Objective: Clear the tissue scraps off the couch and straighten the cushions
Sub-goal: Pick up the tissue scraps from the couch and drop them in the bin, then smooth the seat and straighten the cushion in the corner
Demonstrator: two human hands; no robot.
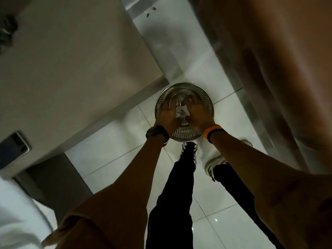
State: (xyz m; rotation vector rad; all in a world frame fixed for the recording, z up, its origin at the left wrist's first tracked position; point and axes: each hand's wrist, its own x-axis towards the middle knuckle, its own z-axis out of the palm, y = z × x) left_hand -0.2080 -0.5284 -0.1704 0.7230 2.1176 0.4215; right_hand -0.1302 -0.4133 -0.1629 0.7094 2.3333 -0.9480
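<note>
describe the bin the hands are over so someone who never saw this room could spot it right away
Start at the big pale table on the left and follow its edge down to the near corner over the glossy white tiled floor. Just past that corner stands a round metal bin with a perforated wall, open at the top. It is the only shiny round thing there, and both hands, left hand and right hand, hold white tissue scraps over its mouth.

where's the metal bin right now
In the head view the metal bin stands on the tiled floor just right of centre, under both hands, beside the table corner.
</note>
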